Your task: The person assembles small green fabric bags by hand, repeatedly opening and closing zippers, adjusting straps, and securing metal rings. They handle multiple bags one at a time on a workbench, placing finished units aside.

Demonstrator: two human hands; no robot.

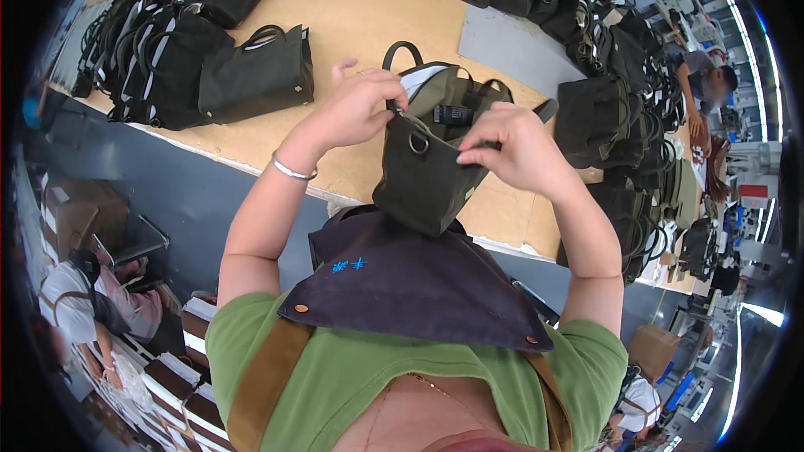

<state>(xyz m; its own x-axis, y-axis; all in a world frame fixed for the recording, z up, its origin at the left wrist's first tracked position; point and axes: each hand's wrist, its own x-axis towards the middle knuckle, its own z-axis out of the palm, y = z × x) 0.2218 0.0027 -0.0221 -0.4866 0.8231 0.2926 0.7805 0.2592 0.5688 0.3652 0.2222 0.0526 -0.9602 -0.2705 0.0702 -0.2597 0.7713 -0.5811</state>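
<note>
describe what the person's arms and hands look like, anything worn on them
Both forearms are bare. The left hand has a thin silver bangle at the wrist. The right hand shows no ring, watch or glove. Short green sleeves cover the shoulders.

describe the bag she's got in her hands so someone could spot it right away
On the long tan worktable, look at its near edge, straight ahead of the person. The dark olive bag stands there, held at its top by the left hand and right hand. Unlike the stacked bags around it, it is open.
</note>
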